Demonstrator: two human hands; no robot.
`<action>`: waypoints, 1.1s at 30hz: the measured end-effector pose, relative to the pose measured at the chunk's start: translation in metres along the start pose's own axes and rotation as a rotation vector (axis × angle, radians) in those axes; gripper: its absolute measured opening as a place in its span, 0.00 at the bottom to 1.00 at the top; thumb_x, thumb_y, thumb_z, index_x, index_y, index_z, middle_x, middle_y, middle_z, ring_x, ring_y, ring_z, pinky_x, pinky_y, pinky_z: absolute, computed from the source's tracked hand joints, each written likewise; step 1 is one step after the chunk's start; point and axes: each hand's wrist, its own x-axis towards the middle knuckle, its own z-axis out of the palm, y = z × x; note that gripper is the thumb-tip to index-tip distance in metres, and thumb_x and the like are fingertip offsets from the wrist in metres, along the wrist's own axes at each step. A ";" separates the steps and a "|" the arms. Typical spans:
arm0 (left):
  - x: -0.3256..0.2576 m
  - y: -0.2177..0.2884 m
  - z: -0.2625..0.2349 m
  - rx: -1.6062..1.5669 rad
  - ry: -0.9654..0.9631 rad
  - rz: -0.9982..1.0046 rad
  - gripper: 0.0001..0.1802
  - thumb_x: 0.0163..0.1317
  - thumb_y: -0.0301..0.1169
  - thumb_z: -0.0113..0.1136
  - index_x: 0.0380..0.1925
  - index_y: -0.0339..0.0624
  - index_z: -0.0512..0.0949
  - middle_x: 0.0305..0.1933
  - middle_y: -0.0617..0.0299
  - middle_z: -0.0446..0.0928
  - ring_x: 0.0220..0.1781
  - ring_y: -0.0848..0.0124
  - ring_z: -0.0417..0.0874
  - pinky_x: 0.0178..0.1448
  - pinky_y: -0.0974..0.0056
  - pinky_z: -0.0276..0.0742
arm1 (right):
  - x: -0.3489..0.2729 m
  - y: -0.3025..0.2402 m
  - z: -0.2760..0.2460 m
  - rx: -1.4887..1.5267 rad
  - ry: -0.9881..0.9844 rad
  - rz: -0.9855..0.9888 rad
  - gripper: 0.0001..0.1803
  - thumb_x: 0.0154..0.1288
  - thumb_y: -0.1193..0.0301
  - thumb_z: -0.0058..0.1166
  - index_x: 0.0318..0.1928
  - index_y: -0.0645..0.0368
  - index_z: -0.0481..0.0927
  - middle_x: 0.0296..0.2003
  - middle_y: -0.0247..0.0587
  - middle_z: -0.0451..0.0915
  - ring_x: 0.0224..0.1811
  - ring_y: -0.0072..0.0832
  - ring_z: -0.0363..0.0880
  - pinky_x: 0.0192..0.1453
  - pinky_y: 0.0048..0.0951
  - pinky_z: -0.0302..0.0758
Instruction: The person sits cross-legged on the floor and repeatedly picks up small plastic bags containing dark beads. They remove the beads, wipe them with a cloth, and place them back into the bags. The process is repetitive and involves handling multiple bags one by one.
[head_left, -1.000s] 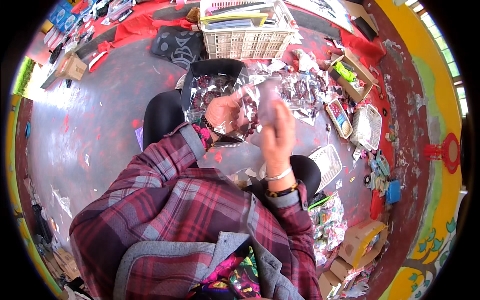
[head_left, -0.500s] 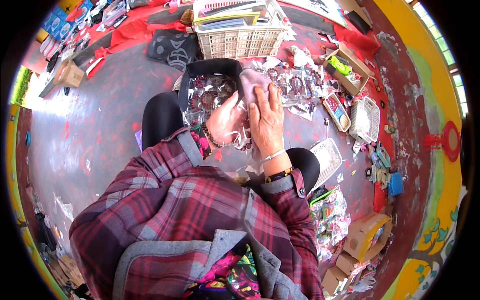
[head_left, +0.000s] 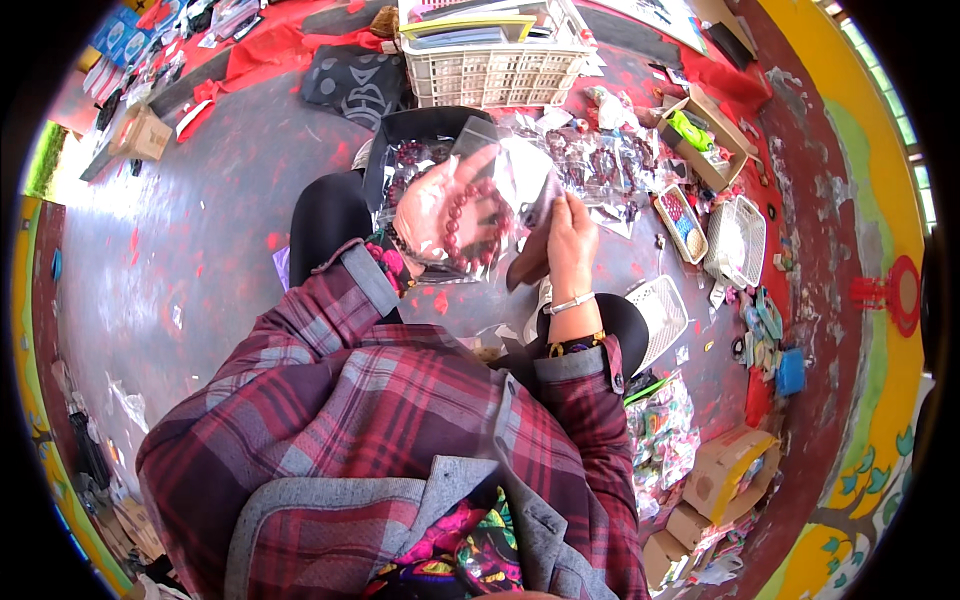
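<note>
A dark red beaded bracelet (head_left: 456, 222) in a clear plastic bag (head_left: 515, 172) lies across the palm of my left hand (head_left: 428, 212). The fingers of that hand spread behind the bag, which they support. My right hand (head_left: 573, 243) has its fingers closed round a mauve and brown cloth (head_left: 536, 250), just right of the bag; the folds partly hide the fingertips. Beyond my left hand stands a black box (head_left: 385, 150) with more bagged bracelets in it. Further bagged bracelets (head_left: 605, 165) lie on the floor to the right of the box.
Past the black box are a cream plastic crate (head_left: 490, 80) and a dark patterned bag (head_left: 345, 85). Along the right lie an open cardboard box (head_left: 735, 165), white baskets (head_left: 738, 240) and a tray of beads (head_left: 680, 222). My knees flank the work space.
My right hand has drawn the cloth to the right, away from my left hand. The bagged bracelet now lies open to view on my left palm, which has turned up.
</note>
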 end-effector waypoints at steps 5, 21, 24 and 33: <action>0.000 0.023 -0.006 0.188 0.069 0.088 0.25 0.69 0.45 0.43 0.56 0.39 0.69 0.43 0.55 0.77 0.48 0.60 0.78 0.50 0.53 0.76 | -0.002 -0.011 -0.007 0.620 0.011 0.250 0.15 0.69 0.70 0.48 0.52 0.65 0.76 0.39 0.33 0.78 0.37 0.18 0.74 0.38 0.20 0.71; 0.028 -0.032 -0.038 1.533 0.544 0.530 0.33 0.57 0.29 0.62 0.61 0.32 0.62 0.59 0.47 0.69 0.60 0.62 0.71 0.64 0.62 0.66 | -0.020 -0.001 0.018 0.753 -0.188 0.483 0.11 0.68 0.71 0.47 0.45 0.63 0.77 0.31 0.33 0.77 0.31 0.21 0.74 0.36 0.22 0.72; 0.028 -0.007 -0.019 1.190 0.512 0.472 0.28 0.65 0.29 0.55 0.62 0.32 0.60 0.61 0.52 0.68 0.61 0.70 0.69 0.65 0.65 0.63 | -0.010 0.009 0.006 0.819 -0.128 0.448 0.11 0.66 0.70 0.50 0.46 0.62 0.77 0.32 0.32 0.78 0.32 0.21 0.75 0.36 0.23 0.73; 0.010 0.007 -0.038 -0.123 -0.145 -0.158 0.44 0.63 0.66 0.29 0.66 0.43 0.58 0.60 0.52 0.70 0.59 0.56 0.73 0.62 0.50 0.67 | -0.018 -0.026 0.002 0.809 -0.410 0.649 0.08 0.65 0.65 0.51 0.39 0.56 0.76 0.22 0.30 0.73 0.19 0.21 0.70 0.20 0.23 0.68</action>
